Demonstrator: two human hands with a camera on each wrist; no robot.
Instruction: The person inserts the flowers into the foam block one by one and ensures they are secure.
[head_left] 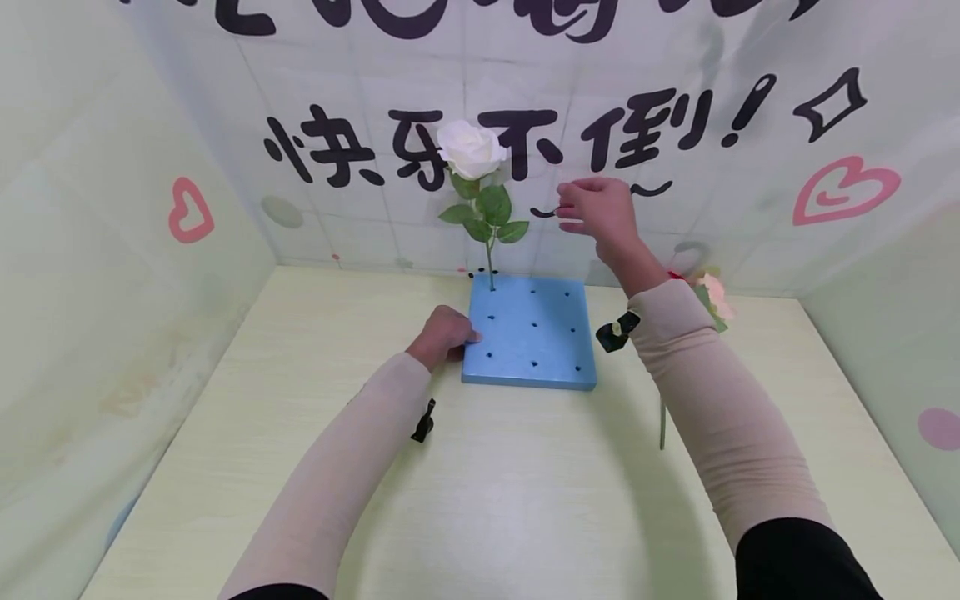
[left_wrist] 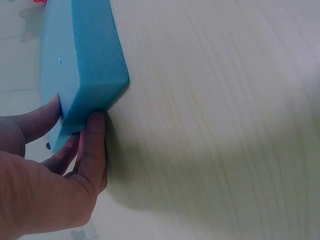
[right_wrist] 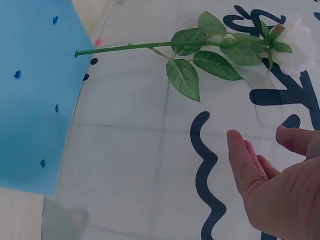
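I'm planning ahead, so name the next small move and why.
Probably lower the right hand toward the pink flower: that hand is empty, the white rose stands in the blue board, other holes are free, and the left hand grips the board.

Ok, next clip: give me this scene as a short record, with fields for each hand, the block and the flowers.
Left hand: grips the block's left edge, thumb on top
Right hand: raised to the right of the white rose, holding nothing
Blue block: flat on the table, three rows of holes
White rose: upright, stem in the back left hole
Pink flower: right of the block, partly hidden by the right sleeve
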